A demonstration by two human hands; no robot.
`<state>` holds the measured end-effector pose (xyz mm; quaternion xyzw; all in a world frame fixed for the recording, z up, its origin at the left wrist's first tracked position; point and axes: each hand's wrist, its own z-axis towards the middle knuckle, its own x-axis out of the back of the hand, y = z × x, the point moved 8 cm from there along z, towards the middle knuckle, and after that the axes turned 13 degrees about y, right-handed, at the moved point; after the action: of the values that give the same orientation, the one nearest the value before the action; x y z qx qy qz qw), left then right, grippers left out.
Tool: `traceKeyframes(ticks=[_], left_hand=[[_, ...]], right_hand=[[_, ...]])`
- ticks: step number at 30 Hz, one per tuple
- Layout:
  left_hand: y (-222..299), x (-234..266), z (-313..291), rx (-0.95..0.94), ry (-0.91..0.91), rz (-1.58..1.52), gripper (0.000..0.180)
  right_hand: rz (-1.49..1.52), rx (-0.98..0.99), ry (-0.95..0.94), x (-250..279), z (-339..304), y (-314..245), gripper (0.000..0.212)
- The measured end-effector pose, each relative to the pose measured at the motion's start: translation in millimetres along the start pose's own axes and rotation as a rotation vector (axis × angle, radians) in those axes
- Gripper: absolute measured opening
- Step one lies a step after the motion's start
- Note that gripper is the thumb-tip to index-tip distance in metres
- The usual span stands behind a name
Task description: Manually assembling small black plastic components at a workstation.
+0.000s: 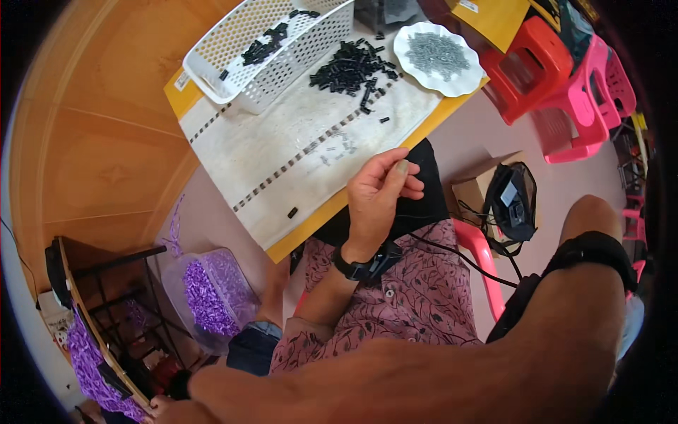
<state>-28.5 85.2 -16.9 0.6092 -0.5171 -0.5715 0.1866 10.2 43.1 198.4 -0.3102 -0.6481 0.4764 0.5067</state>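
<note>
My left hand [385, 185] is raised over the table's near edge, palm down, with a black band and device round its wrist. The thumb presses against the curled fingers, and anything between them is too small or hidden to make out. Beyond it on a white cloth [282, 159] lie a few small clear pieces [339, 150], a pile of small black plastic pieces [353, 68] and a white scalloped plate [462, 87] of small clear pieces. My right arm, banded in black, bends close to the lens; what seems my right hand [424, 374] fills the lower edge, its grip unclear.
A white perforated basket [296, 67] with some black pieces stands at the far left. Left of the table are a clear tub [244, 283] of purple pieces and a black rack [106, 272]. Right are red [544, 67] and pink stools [583, 106], a cardboard box [470, 192] and cables.
</note>
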Motion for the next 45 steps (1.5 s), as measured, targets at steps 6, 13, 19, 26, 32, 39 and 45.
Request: traceKeyframes(ticks=[6,13,19,26,32,39,45], left_hand=[[2.0,5.3,1.0,-0.003,0.025,0.017,0.024],[-1.4,-0.1,2.8,0.024,-0.007,-0.002,0.025],[-5.4,7.3,-0.7,0.014,0.013,0.019,0.026],[-2.2,2.5,1.3,0.022,-0.004,0.035,0.025],[8.1,9.4,2.2,0.024,0.014,0.020,0.025],[35.9,41.0,24.7,-0.109,0.151,-0.037,0.024],[43.3,64.7,32.8,-0.140,0.227,-0.063,0.023]], right_hand=[[0.035,0.027,-0.023,-6.9,5.0,-0.9,0.021],[0.040,0.032,-0.041,-3.7,12.4,-0.9,0.023],[-0.002,-0.006,-0.007,3.7,-2.1,0.9,0.024],[0.086,0.280,0.052,14.9,-16.3,-12.7,0.017],[0.262,0.407,0.194,23.1,-20.8,-16.3,0.008],[-0.051,0.296,-0.013,23.5,-29.8,39.0,0.018],[0.076,-0.373,0.287,75.7,-12.6,160.2,0.012]])
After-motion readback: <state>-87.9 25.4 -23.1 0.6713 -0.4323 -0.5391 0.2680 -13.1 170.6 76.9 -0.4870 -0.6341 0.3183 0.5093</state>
